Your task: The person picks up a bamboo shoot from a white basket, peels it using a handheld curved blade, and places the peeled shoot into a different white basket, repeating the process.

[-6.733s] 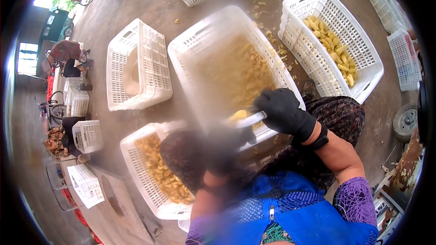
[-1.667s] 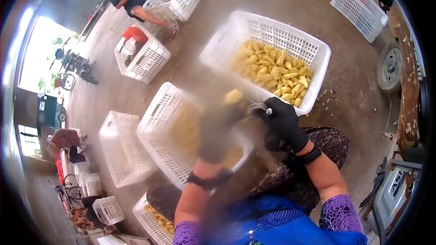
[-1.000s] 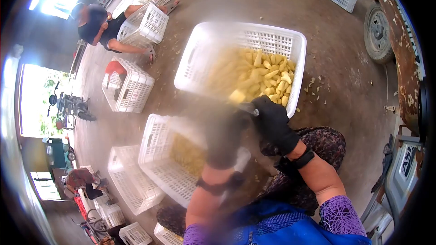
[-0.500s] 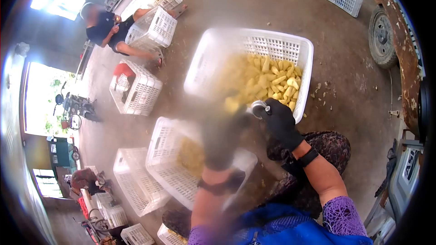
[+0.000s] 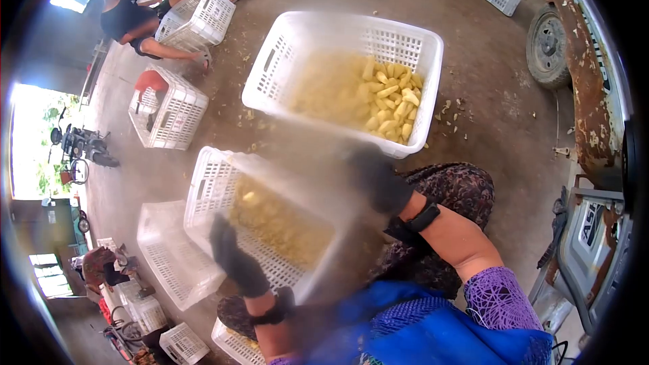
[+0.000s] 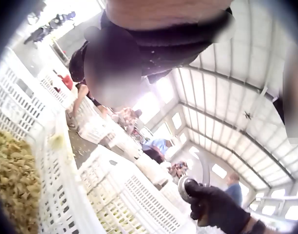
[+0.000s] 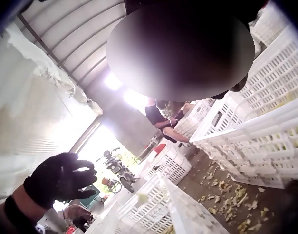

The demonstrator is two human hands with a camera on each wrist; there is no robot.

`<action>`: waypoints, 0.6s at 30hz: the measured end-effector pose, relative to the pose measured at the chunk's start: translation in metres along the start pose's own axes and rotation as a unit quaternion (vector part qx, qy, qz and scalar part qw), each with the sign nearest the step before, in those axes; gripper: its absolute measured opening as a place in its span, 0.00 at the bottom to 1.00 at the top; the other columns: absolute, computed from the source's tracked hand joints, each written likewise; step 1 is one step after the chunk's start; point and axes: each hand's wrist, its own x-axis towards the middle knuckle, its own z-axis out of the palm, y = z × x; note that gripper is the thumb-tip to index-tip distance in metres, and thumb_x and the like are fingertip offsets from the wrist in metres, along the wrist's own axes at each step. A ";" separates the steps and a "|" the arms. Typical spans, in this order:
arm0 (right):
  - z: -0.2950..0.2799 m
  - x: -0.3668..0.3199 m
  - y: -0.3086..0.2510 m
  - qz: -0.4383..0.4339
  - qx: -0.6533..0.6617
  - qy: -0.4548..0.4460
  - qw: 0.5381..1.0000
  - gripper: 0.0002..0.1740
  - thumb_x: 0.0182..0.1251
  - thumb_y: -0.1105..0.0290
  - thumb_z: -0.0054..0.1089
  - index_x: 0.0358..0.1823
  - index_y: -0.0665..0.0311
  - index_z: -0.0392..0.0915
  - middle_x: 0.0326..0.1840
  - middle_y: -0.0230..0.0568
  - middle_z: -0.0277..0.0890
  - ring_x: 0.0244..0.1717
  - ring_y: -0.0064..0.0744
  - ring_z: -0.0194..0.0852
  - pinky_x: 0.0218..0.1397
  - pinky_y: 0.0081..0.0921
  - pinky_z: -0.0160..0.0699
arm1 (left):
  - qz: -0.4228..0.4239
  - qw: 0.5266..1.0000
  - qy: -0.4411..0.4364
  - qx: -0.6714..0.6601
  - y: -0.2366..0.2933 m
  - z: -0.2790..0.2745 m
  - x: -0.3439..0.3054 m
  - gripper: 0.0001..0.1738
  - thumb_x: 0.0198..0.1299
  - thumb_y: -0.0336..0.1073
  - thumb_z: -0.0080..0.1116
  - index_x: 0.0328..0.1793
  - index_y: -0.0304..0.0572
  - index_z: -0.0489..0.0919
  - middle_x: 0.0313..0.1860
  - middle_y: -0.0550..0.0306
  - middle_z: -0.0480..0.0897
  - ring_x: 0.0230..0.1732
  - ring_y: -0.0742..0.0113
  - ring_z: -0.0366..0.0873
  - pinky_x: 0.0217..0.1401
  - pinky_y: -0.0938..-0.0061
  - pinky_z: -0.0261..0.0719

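My left hand (image 5: 238, 260), in a black glove, is over the near side of the lower white crate (image 5: 197, 196) with its fingers extended. The right wrist view shows this left hand (image 7: 61, 181) with spread fingers and nothing in them. A pale yellow piece (image 7: 142, 197) appears above a crate there, apart from the hand. My right hand (image 5: 378, 179), also gloved and blurred, is below the upper white crate (image 5: 433, 94). In the left wrist view it grips a metal tool (image 6: 186, 189) with a round, ring-like end. Peeled yellow pieces (image 5: 395, 98) fill part of the upper crate.
Yellow-brown scraps (image 6: 15, 180) lie in the lower crate. Another white crate (image 5: 179, 253) stands to its left. Pale peelings (image 7: 231, 200) litter the floor. A seated person (image 5: 128, 17) is at upper left among crates. A wheel (image 5: 547, 47) and rusty metal frame stand on the right.
My left hand has moved left and down, away from the right hand, and let go of the yellow piece it held. The view has shifted, with the upper crate farther left and higher.
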 end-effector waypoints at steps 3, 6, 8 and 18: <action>0.021 -0.026 0.004 0.006 0.082 -0.005 0.997 0.11 0.64 0.70 0.51 0.46 0.64 0.74 0.43 0.38 0.75 0.40 0.29 0.74 0.41 0.29 0.73 | -0.142 0.980 0.078 -0.117 -0.004 -0.044 -0.024 0.16 0.63 0.34 0.47 0.55 0.35 0.75 0.57 0.54 0.75 0.55 0.65 0.72 0.57 0.69 0.69; -0.032 0.022 -0.047 0.105 0.176 -0.150 0.967 0.10 0.63 0.65 0.55 0.40 0.64 0.76 0.33 0.40 0.74 0.31 0.31 0.73 0.35 0.31 0.71 | -0.023 0.992 0.105 0.061 0.012 -0.086 -0.046 0.18 0.62 0.33 0.48 0.57 0.35 0.74 0.57 0.53 0.76 0.56 0.63 0.73 0.58 0.66 0.70; -0.048 0.041 -0.073 0.174 0.173 -0.155 0.957 0.12 0.62 0.60 0.57 0.33 0.62 0.77 0.22 0.41 0.73 0.23 0.35 0.72 0.30 0.35 0.69 | 0.012 0.990 0.088 0.107 -0.004 -0.137 -0.059 0.18 0.62 0.33 0.48 0.57 0.34 0.74 0.58 0.52 0.75 0.56 0.63 0.73 0.60 0.65 0.69; 0.026 0.009 -0.106 0.163 0.357 -0.352 0.850 0.10 0.67 0.63 0.51 0.27 0.53 0.73 0.23 0.21 0.65 0.22 0.13 0.58 0.22 0.16 0.59 | -0.087 0.947 0.301 0.075 -0.026 -0.303 -0.178 0.13 0.63 0.30 0.50 0.50 0.29 0.76 0.43 0.48 0.78 0.45 0.60 0.74 0.49 0.69 0.74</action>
